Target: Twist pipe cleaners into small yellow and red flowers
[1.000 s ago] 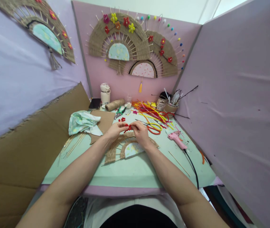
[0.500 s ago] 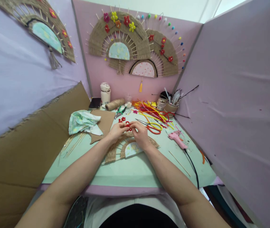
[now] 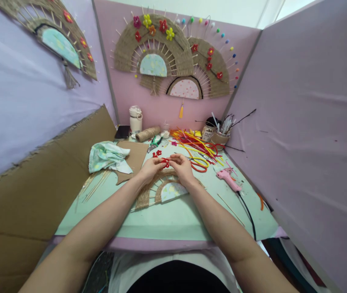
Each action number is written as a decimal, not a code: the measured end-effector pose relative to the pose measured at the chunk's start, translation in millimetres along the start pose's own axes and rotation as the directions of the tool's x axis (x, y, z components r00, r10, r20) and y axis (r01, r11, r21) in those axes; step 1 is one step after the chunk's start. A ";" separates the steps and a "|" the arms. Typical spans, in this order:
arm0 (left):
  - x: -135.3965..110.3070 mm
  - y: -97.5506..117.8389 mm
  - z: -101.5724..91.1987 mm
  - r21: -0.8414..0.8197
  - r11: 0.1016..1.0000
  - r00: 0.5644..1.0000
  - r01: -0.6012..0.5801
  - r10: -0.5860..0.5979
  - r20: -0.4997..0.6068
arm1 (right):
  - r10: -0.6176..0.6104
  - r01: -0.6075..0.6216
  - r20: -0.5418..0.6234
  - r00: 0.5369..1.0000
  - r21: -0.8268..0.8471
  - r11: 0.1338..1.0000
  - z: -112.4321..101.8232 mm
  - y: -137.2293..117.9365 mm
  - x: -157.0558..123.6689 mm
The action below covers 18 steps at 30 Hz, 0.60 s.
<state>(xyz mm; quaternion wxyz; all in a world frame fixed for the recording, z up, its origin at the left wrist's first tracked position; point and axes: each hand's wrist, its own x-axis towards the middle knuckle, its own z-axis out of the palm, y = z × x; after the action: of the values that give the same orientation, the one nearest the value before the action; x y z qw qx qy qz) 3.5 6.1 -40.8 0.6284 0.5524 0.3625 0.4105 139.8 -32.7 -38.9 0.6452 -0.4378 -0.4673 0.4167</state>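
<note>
Between my fingertips, above the middle of the table, is a red pipe cleaner (image 3: 166,162) bent into loops. My left hand (image 3: 152,169) pinches it from the left. On the other side my right hand (image 3: 182,167) also has thumb and fingers closed on it. Just beyond my left hand lie small red pipe-cleaner flowers (image 3: 158,153). Below both hands rests a twine-woven fan (image 3: 143,198) with a pale floral half-circle (image 3: 172,192) at its centre; my right wrist covers part of it.
To the right are orange and yellow-handled scissors (image 3: 198,164), a pink glue gun (image 3: 228,179) with a black cord, and a thin stick (image 3: 230,210). Loose pipe cleaners (image 3: 191,140) pile up behind. Patterned cloth (image 3: 106,156), cardboard (image 3: 136,152) and sticks (image 3: 97,186) lie left.
My right hand has shifted slightly right and turned, so its fingers are farther from my left hand. The red pipe cleaner stays between them.
</note>
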 end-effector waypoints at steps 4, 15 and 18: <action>-1.3 1.9 1.2 -0.107 0.994 0.998 0.033 -0.028 0.048 | 0.027 -0.028 -0.024 0.999 -0.038 0.999 -0.6 1.5 0.1; 0.9 6.9 -0.8 -0.479 0.824 0.953 0.303 -0.253 0.168 | 0.026 -0.025 -0.007 1.000 0.094 0.995 -0.4 3.2 2.0; 1.7 6.3 -0.9 -0.496 0.812 0.952 0.306 -0.254 0.171 | 0.031 -0.030 -0.003 1.000 0.093 0.995 -0.7 2.5 2.0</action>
<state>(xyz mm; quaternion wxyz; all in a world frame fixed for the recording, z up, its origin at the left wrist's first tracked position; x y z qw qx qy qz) 2.6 8.4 -34.7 0.8238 0.3229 0.2853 0.3684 140.6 -30.3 -40.9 0.6596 -0.4153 -0.4390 0.4469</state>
